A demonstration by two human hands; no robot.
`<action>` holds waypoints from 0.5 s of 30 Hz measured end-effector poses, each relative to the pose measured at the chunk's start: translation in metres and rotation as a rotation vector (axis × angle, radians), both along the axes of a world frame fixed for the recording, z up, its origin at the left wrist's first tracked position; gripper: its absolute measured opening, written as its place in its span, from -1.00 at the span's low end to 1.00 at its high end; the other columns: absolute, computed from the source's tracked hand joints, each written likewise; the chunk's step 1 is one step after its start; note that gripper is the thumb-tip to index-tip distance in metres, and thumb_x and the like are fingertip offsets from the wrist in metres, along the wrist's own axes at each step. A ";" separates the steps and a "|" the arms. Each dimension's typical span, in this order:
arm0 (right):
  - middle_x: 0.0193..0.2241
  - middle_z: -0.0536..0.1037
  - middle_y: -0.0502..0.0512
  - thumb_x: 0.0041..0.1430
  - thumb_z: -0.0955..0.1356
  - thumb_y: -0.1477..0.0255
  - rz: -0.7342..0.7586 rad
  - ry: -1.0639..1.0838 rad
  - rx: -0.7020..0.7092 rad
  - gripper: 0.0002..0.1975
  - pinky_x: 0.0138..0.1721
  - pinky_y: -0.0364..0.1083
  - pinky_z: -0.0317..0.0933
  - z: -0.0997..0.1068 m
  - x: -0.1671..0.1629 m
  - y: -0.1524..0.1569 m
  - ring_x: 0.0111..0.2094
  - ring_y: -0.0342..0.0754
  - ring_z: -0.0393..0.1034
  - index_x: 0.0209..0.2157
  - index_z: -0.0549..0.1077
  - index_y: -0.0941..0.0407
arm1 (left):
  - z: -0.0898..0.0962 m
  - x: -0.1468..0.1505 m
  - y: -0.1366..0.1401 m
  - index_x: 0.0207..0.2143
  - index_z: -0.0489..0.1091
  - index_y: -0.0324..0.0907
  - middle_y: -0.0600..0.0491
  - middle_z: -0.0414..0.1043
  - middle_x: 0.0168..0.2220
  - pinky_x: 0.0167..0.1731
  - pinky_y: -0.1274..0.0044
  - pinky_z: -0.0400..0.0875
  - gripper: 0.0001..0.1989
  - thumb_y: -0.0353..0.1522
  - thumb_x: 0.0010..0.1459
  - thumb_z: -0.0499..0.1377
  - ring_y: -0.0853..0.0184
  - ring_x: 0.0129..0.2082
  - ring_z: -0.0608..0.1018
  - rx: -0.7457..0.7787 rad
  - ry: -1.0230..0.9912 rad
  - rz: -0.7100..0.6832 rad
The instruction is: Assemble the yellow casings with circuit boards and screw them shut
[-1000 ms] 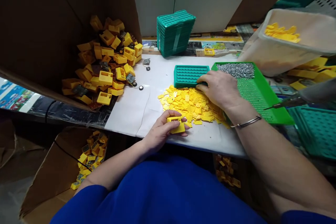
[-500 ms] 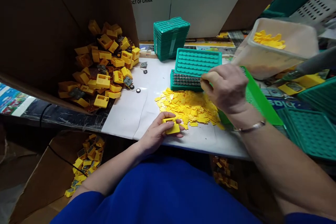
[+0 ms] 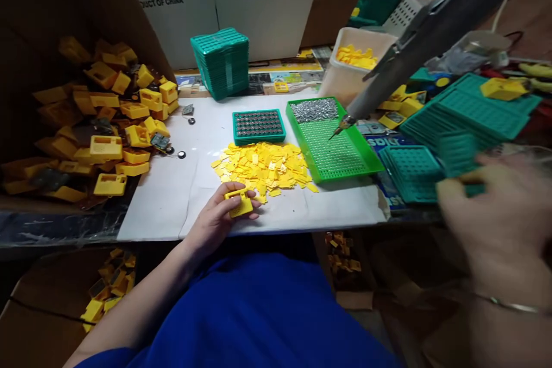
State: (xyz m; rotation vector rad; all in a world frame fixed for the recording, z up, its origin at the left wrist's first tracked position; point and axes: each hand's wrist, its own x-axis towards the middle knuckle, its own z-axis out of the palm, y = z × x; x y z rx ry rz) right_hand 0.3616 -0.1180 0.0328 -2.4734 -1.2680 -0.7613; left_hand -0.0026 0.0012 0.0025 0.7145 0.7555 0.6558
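My left hand (image 3: 224,210) is closed around a small yellow plastic case (image 3: 238,203) with a rectangular opening, held above the front edge of the table. Over at the right, my right hand (image 3: 491,207) is smeared by motion, its fingers closed on a teal plastic tray (image 3: 457,152), also blurred. A teal tray of small round metal cells (image 3: 259,125) lies uncovered in the middle of the table. In front of it spreads a heap of flat yellow plastic pieces (image 3: 267,167).
A bright green tray (image 3: 332,155) holds small silver screws, with a grey electric screwdriver (image 3: 401,63) hanging over it. Teal trays (image 3: 228,63) are stacked behind. Yellow cases (image 3: 106,148) fill a carton at left. More teal trays (image 3: 411,169) lie at right.
My right hand has swung right with the teal tray that leaned over the cells, uncovering them. The view has turned right. My left hand still holds the yellow case.
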 end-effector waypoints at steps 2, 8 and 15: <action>-0.42 0.53 0.43 0.09 0.26 0.34 -0.166 0.106 -0.256 -0.78 -0.45 0.08 0.08 -0.007 0.006 0.004 -0.28 0.28 0.45 -0.54 0.44 0.10 | 0.001 0.001 0.000 -0.15 0.35 -0.19 -0.03 0.53 -0.18 -0.22 0.40 0.52 -0.74 -0.37 0.09 0.28 0.19 -0.18 0.62 0.001 0.017 0.002; -0.31 0.57 0.32 0.23 0.20 0.31 -0.218 0.241 -0.519 -0.70 -0.48 -0.05 -0.08 -0.016 0.003 0.012 -0.34 0.13 0.41 -0.30 0.50 0.15 | 0.002 0.001 0.001 -0.14 0.34 -0.19 -0.05 0.56 -0.18 -0.21 0.42 0.53 -0.72 -0.38 0.08 0.28 0.18 -0.13 0.62 -0.004 0.048 0.016; -0.31 0.58 0.34 0.25 0.22 0.32 0.007 0.188 -0.385 -0.73 -0.45 -0.04 -0.03 -0.025 0.007 0.005 -0.36 0.11 0.40 -0.29 0.48 0.16 | 0.004 0.003 0.000 -0.15 0.33 -0.19 -0.05 0.57 -0.18 -0.21 0.40 0.53 -0.73 -0.37 0.09 0.28 0.19 -0.16 0.62 -0.001 0.070 0.003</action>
